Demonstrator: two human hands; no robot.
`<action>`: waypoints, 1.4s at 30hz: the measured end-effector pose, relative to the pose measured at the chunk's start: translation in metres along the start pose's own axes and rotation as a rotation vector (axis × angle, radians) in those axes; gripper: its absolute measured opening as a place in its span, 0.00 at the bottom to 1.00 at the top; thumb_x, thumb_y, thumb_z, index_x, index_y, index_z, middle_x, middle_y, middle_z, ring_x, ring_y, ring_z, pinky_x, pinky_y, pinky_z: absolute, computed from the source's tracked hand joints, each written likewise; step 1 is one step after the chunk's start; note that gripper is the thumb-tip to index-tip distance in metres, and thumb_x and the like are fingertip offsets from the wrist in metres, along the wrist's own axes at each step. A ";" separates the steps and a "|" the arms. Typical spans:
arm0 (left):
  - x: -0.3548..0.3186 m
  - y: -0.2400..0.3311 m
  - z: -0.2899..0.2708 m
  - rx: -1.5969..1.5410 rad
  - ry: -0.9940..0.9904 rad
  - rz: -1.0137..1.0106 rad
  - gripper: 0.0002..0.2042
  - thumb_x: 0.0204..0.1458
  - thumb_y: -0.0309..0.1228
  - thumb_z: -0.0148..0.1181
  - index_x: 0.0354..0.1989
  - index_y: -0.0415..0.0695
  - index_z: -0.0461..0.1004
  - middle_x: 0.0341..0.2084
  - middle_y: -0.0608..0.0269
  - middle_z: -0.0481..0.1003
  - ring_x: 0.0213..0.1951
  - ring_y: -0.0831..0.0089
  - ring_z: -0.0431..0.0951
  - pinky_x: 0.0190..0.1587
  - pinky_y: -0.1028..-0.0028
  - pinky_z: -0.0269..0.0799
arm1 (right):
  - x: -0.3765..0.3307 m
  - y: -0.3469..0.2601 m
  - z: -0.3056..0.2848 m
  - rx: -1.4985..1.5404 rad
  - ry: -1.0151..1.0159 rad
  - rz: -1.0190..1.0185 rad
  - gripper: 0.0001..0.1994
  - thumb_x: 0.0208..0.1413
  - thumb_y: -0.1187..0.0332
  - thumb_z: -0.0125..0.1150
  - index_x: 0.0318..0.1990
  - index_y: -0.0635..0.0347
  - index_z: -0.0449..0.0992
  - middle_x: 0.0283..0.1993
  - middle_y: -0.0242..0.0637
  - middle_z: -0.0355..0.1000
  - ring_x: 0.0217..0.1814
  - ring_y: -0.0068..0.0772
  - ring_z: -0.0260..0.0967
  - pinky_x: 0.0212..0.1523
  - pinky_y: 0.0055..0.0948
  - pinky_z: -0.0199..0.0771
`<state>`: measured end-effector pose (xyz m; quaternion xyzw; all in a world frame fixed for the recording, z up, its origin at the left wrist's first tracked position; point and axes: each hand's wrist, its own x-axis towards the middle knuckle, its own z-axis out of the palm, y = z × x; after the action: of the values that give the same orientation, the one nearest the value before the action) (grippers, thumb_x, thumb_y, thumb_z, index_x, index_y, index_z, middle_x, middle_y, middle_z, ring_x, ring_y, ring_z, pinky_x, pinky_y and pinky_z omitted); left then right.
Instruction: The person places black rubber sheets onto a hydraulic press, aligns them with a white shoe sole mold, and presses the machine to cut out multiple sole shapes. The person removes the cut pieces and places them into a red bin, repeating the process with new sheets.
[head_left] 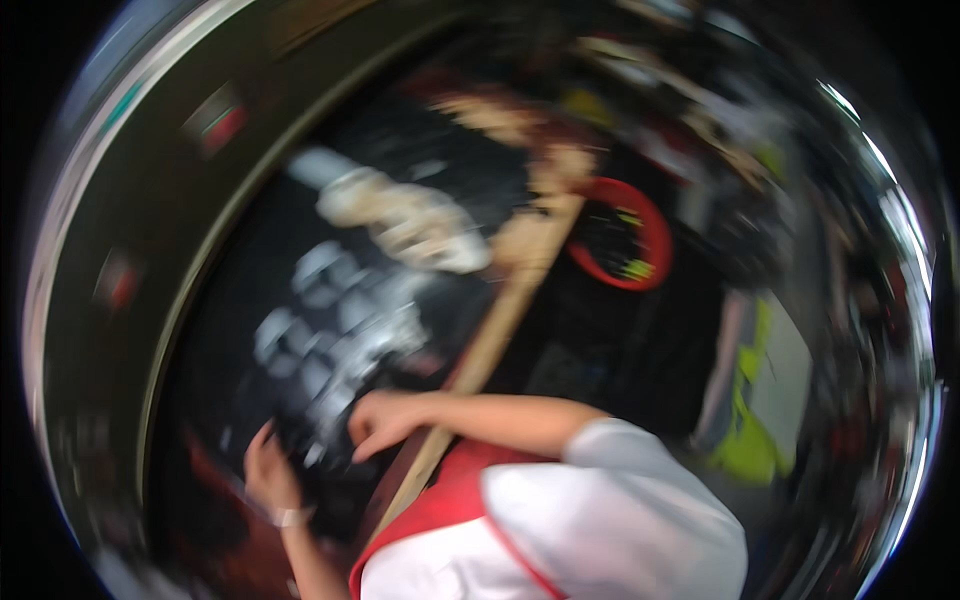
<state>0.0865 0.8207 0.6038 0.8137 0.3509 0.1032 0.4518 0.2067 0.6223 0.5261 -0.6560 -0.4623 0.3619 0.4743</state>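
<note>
Motion smears the whole head view. My left hand, with a light band at its wrist, is over the near left part of a dark worktable. Its fingers look stretched out, and nothing shows in them. Across from it, my right hand reaches in over the table's wooden edge. The right fingers bend toward the tabletop, too blurred to show whether they hold anything. Just beyond that hand lie a heap of small shiny silvery pieces and several pale grey rounded pieces.
Farther off on the table is a lumpy cream-coloured thing, perhaps a glove, with a pale blue piece at its end. A red round basin holding dark and yellow-green bits stands right of the edge. A white and yellow-green bag-like thing is farther right.
</note>
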 end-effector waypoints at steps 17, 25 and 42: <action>-0.006 -0.041 0.046 0.372 -0.219 1.265 0.15 0.58 0.32 0.58 0.51 0.38 0.74 0.39 0.50 0.75 0.41 0.52 0.76 0.46 0.61 0.72 | 0.083 0.046 0.025 0.462 0.166 -0.001 0.05 0.37 0.71 0.70 0.23 0.62 0.82 0.26 0.34 0.78 0.29 0.27 0.72 0.33 0.28 0.68; 0.014 -0.017 -0.017 -0.691 -0.110 0.091 0.21 0.65 0.39 0.44 0.57 0.36 0.70 0.48 0.57 0.74 0.46 0.69 0.74 0.52 0.71 0.68 | -0.023 -0.070 0.023 -0.675 0.578 -0.045 0.05 0.35 0.68 0.60 0.16 0.58 0.76 0.22 0.45 0.71 0.27 0.47 0.72 0.27 0.44 0.72; 0.001 0.012 0.011 -1.094 -0.026 -0.173 0.11 0.63 0.36 0.54 0.39 0.39 0.72 0.32 0.57 0.78 0.27 0.71 0.79 0.30 0.74 0.75 | 0.022 -0.019 0.071 -0.151 0.874 -0.023 0.21 0.68 0.66 0.43 0.21 0.64 0.66 0.14 0.38 0.64 0.14 0.36 0.66 0.19 0.37 0.62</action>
<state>0.0983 0.8100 0.6067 0.4298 0.3058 0.2229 0.8198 0.1438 0.6661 0.5231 -0.7751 -0.2506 0.0106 0.5799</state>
